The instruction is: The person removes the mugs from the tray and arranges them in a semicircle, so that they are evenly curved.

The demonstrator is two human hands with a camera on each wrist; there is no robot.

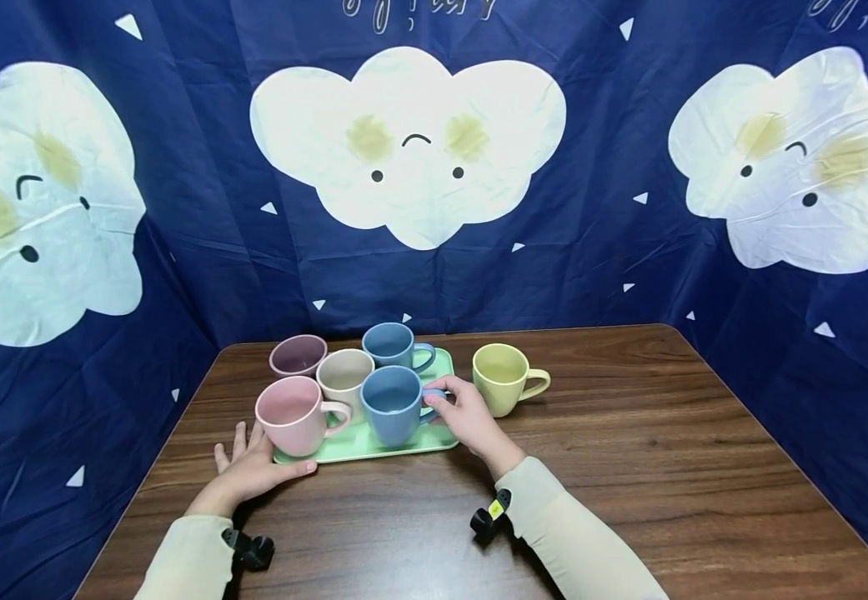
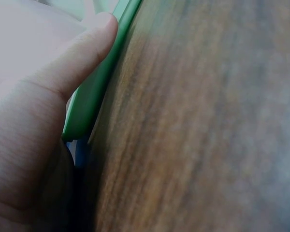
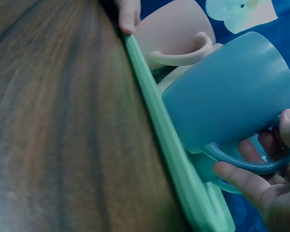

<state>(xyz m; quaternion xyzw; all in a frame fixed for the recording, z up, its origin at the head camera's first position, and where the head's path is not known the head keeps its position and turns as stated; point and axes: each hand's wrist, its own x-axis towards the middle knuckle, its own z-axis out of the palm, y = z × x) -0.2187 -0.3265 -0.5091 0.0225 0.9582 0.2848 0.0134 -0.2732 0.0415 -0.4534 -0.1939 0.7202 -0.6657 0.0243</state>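
On a light green tray [image 1: 342,448] stand two blue mugs, a pink mug [image 1: 291,425] and a cream mug [image 1: 345,379]. My right hand [image 1: 471,419] holds the front blue mug [image 1: 392,412] by its handle [image 3: 253,166], thumb on top and fingers beneath. At the tray's front left corner is my left hand [image 1: 248,477], its thumb along the front edge and its other fingers spread beside the pink mug. The left wrist view shows that thumb [image 2: 84,55] against the green rim. Behind the front blue mug is the second blue mug [image 1: 388,343].
A purple mug [image 1: 298,357] is at the back left, its lower part hidden by the pink mug. Right of the tray, a yellow-green mug [image 1: 497,383] stands on the wooden table [image 1: 629,433]. A blue curtain [image 1: 606,283] with clouds hangs behind.
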